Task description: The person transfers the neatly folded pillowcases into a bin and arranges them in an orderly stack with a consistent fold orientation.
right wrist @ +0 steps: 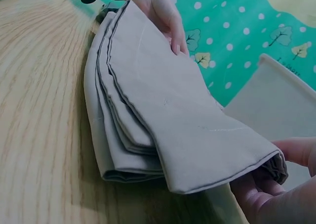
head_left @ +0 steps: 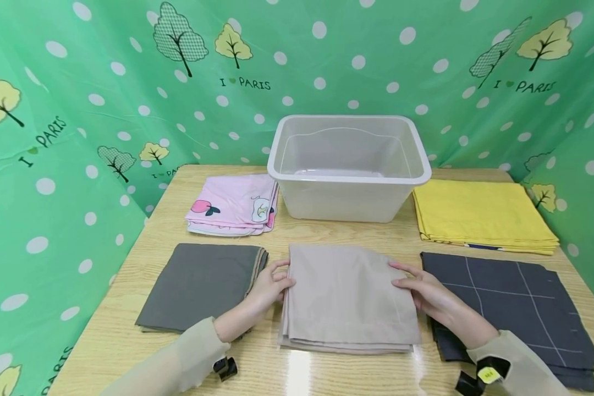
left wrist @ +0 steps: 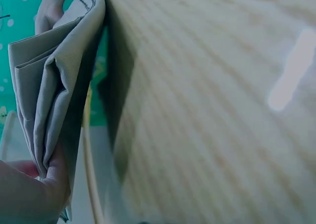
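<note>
I'm holding the folded beige cloth (head_left: pixel 348 294) by both sides.
My left fingers (head_left: pixel 284 284) and right fingers (head_left: pixel 410 284) are pinching its edges, parted only by its folds, in the middle of the desk (head_left: pixel 264 371), nearer than the box (head_left: pixel 344 201).

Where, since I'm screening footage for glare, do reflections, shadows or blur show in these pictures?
Head view: white glare on the table in front of the beige cloth; left wrist view: slanting white streak on the table, whose grain looks blurred; right wrist view: soft shadow beside the beige cloth, no strong glare.
</note>
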Demonstrator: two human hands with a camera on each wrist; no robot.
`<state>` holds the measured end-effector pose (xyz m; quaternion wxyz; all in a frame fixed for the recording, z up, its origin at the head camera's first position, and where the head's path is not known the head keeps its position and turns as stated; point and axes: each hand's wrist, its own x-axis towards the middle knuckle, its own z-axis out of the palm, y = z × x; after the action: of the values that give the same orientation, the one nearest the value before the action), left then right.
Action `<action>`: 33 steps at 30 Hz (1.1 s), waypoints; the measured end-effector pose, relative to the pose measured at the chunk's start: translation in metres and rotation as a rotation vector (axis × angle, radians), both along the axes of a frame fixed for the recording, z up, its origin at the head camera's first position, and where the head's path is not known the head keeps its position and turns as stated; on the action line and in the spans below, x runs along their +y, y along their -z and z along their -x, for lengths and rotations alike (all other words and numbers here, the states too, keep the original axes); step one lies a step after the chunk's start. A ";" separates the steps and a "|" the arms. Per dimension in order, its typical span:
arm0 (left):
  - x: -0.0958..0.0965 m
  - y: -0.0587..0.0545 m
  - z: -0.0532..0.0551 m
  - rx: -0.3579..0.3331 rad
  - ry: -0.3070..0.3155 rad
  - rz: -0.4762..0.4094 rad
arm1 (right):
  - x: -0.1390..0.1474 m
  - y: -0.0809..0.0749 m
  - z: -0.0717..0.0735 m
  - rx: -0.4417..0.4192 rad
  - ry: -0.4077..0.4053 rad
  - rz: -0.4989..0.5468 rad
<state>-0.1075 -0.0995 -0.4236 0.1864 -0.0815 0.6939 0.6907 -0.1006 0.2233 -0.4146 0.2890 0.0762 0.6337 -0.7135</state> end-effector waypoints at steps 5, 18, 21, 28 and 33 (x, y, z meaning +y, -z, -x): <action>0.000 -0.009 0.002 -0.007 -0.022 0.009 | 0.000 -0.007 0.002 0.019 0.016 -0.027; 0.001 -0.027 0.009 0.010 -0.044 -0.016 | 0.004 -0.027 0.009 0.038 0.042 0.013; 0.001 -0.032 0.010 0.016 -0.052 -0.021 | 0.004 -0.032 0.010 0.030 0.031 0.037; 0.001 -0.042 0.014 0.023 -0.061 -0.065 | 0.007 -0.045 0.015 0.036 0.008 0.102; 0.000 -0.049 0.017 0.038 -0.046 -0.113 | 0.008 -0.053 0.017 0.060 0.009 0.122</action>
<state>-0.1242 -0.0990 -0.3748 0.1616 -0.0737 0.6551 0.7343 -0.1181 0.2316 -0.3615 0.2708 0.0399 0.5970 -0.7541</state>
